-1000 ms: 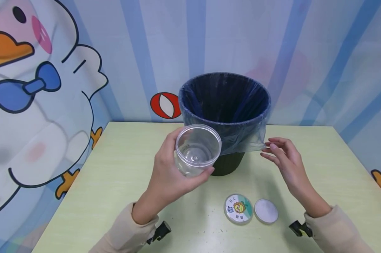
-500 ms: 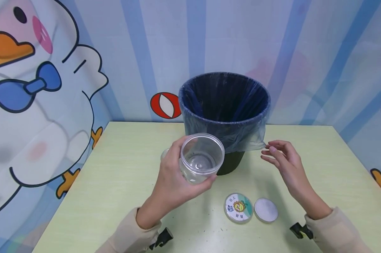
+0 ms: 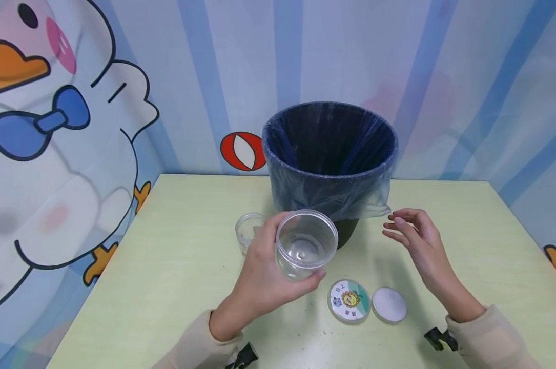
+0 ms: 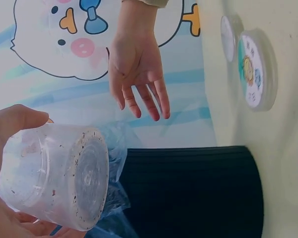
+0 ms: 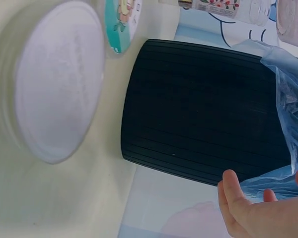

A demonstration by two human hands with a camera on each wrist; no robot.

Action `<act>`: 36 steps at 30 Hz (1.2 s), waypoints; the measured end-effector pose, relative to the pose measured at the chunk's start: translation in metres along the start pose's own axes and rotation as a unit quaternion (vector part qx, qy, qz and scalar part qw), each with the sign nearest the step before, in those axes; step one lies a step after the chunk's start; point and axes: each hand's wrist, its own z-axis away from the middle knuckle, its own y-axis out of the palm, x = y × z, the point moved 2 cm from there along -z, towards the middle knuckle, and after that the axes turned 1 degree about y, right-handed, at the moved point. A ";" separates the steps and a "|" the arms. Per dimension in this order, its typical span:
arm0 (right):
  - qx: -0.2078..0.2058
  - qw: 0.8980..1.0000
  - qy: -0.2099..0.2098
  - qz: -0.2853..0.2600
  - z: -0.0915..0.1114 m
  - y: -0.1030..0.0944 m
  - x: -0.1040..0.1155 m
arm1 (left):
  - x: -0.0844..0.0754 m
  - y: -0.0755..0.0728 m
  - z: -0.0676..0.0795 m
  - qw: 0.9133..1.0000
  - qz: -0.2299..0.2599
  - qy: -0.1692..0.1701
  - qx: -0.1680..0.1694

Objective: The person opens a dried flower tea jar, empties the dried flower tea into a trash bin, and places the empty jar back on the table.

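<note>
A clear plastic jar is gripped in my left hand, its mouth tilted up toward the head camera. Small dark specks dot the jar's bottom in the left wrist view. My right hand hangs with loosely bent fingers beside the lower edge of a translucent blue bin liner; whether a fingertip touches the liner, I cannot tell. That liner is folded over the rim of a dark bin. Behind my left hand stands a second clear jar, partly hidden; the right wrist view shows its printed label.
Two round lids lie side by side on the table: one printed with a sunflower, one plain white. Dark crumbs are scattered on the pale table before them. A printed cloth backdrop rises behind the bin.
My left hand has moved the jar down and to the right, away from the bin's rim. The second jar has come into sight behind it. My right hand has barely moved.
</note>
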 end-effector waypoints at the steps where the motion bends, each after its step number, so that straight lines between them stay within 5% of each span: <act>1: -0.001 1.000 0.002 0.001 0.000 0.000 -0.001 | 0.000 0.002 0.001 1.000 -0.001 -0.004 0.003; 12: -0.003 1.000 0.013 0.016 0.005 -0.003 -0.007 | 0.009 0.013 0.014 0.999 0.001 -0.044 0.027; 21: -0.003 1.000 0.011 0.007 0.007 -0.005 -0.012 | 0.016 0.019 0.022 0.991 -0.013 -0.112 0.067; 36: -0.009 0.999 0.035 0.015 0.010 -0.007 -0.019 | 0.034 0.027 0.034 0.983 -0.008 -0.159 0.089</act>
